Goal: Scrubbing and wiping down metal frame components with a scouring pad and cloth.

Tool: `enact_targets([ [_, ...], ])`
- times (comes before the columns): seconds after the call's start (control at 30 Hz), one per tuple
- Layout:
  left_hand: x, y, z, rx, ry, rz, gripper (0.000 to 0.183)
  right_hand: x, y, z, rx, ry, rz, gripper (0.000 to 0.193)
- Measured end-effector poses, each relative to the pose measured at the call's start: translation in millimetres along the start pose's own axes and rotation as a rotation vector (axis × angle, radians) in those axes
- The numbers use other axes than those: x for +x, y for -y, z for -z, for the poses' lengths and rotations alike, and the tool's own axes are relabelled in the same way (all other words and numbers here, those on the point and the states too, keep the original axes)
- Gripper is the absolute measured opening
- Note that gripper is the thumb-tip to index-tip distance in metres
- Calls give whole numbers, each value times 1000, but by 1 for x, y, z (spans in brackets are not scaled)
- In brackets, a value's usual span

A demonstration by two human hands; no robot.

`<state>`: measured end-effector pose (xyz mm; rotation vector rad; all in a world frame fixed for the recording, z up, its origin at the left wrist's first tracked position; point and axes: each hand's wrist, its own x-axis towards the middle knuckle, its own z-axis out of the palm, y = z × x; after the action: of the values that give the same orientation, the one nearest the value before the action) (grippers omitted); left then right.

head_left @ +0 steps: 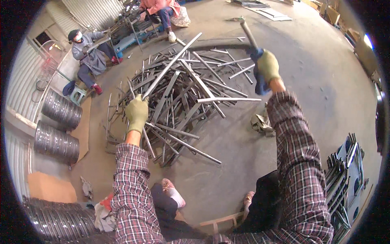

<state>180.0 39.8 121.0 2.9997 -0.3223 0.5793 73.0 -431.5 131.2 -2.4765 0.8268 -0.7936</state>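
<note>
The left hand (137, 114) is wrapped around a metal tube (172, 66), near left edge of the floor (211, 175) pile (174, 101); the right hand (268, 66) grasps a blurred tool (249, 35).

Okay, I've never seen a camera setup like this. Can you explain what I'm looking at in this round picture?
There's no machine: these are a person's own hands in gloves. The picture comes from a wide fisheye camera on their head, looking down, so straight edges bend near the rim. On the floor lies a tangled pile of metal tubes. The left hand grips a metal tube slanting up over it. The right hand holds a rod-like tool; I can't tell exactly what kind. Two other people sit beyond the pile.
</note>
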Motion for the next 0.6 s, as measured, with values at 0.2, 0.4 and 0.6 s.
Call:
enact_targets([
  [0.2, -14, 5, -7, -53, -91, 47, 31, 63, 2, -2, -76, 41, -133, 32],
  [0.4, -23, 14, 13, -170, -9, 55, 31, 88, -19, 3, -107, -19, -185, 31],
  [0.6, 38, 15, -17, -271, -49, 74, 42, 82, 36, 3, -165, 11, -148, 33],
])
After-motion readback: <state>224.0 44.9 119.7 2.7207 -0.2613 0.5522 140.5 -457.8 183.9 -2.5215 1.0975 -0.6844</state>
